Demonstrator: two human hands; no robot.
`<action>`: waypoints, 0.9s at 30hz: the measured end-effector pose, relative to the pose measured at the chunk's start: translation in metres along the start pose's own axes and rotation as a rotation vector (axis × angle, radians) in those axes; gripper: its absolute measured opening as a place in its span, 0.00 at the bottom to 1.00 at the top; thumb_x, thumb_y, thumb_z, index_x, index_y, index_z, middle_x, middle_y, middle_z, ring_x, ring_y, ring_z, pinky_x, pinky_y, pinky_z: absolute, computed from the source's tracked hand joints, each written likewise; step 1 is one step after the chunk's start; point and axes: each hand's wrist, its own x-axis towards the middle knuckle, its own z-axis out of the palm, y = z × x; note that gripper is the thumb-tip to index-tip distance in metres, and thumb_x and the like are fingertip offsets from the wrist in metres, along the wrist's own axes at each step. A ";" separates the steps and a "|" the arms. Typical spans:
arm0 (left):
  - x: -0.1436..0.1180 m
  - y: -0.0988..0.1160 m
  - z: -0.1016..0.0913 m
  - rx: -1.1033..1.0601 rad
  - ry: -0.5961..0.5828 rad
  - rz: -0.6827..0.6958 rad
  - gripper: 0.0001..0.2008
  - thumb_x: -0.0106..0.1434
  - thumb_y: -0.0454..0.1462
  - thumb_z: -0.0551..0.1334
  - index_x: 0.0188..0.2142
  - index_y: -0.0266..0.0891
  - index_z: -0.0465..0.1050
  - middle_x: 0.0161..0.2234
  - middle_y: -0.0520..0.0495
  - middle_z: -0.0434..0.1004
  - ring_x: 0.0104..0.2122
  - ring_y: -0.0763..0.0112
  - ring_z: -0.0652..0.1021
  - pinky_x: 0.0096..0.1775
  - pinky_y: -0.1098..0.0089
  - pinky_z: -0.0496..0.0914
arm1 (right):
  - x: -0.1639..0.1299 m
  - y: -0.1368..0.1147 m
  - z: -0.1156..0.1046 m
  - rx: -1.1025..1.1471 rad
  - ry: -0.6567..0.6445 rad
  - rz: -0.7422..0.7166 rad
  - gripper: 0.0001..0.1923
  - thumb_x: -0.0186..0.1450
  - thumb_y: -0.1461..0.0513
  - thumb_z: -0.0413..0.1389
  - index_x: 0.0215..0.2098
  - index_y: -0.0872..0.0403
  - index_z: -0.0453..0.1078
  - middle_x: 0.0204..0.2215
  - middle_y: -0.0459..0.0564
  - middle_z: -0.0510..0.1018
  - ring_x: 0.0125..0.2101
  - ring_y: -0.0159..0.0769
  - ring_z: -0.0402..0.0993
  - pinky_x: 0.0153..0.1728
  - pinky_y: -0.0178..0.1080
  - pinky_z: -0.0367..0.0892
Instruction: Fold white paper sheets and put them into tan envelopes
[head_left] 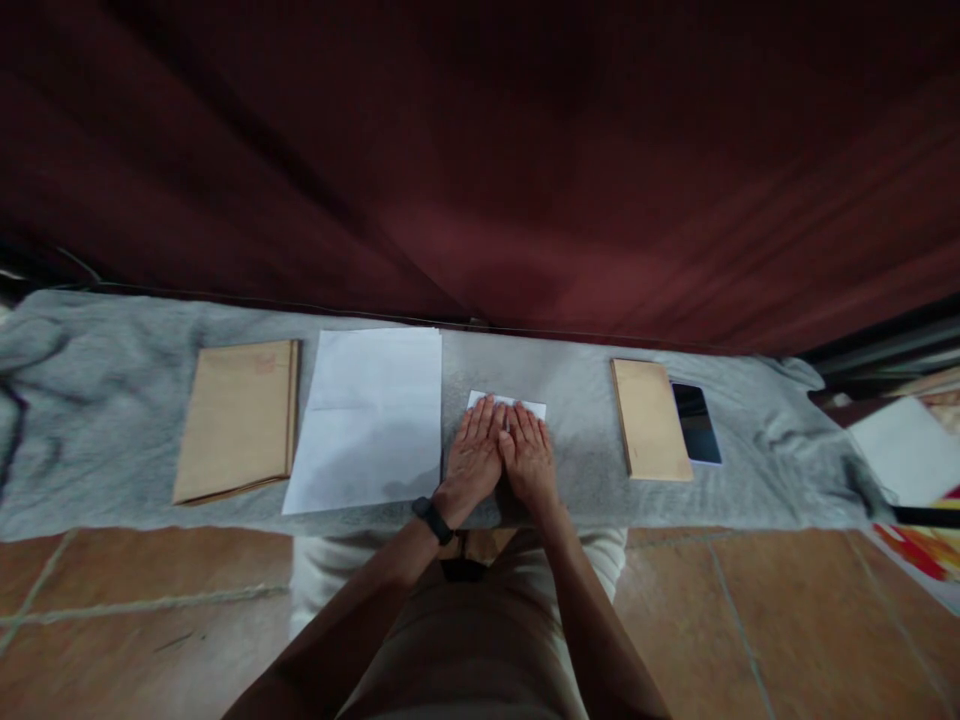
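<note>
My left hand (pixel 474 452) and my right hand (pixel 529 450) lie flat, side by side, palms down, on a small folded white paper (pixel 531 407) whose far edge shows beyond my fingertips. The paper rests on a grey cloth (pixel 112 420) spread over a low surface. A dark band sits on my left wrist. Neither hand grips anything; the fingers are extended and close together.
Left of my hands lies a stack of white sheets (pixel 371 415), then a large brown envelope (pixel 236 418). To the right are a smaller brown envelope (pixel 649 418) and a dark phone (pixel 696 423). A dark red curtain (pixel 480 150) hangs behind. Tiled floor (pixel 112 620) lies below.
</note>
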 end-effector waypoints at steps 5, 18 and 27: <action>0.003 -0.009 0.002 -0.061 0.085 -0.080 0.29 0.73 0.36 0.47 0.72 0.29 0.50 0.72 0.34 0.54 0.72 0.57 0.52 0.69 0.50 0.55 | -0.007 0.015 -0.001 -0.112 0.031 -0.010 0.28 0.78 0.56 0.42 0.72 0.58 0.56 0.70 0.60 0.59 0.70 0.46 0.53 0.68 0.54 0.51; 0.005 -0.006 -0.001 -0.051 0.087 -0.154 0.30 0.73 0.38 0.49 0.70 0.24 0.52 0.71 0.29 0.52 0.72 0.53 0.53 0.69 0.49 0.54 | -0.021 0.041 -0.015 -0.201 0.026 0.027 0.29 0.78 0.56 0.39 0.73 0.62 0.52 0.70 0.61 0.59 0.70 0.49 0.54 0.68 0.55 0.50; -0.035 -0.009 -0.015 -0.062 -0.009 0.219 0.28 0.75 0.43 0.51 0.70 0.35 0.56 0.72 0.38 0.53 0.72 0.59 0.53 0.70 0.53 0.51 | -0.021 0.041 -0.013 -0.183 0.026 0.044 0.30 0.78 0.55 0.38 0.73 0.60 0.52 0.70 0.60 0.60 0.70 0.50 0.53 0.68 0.55 0.50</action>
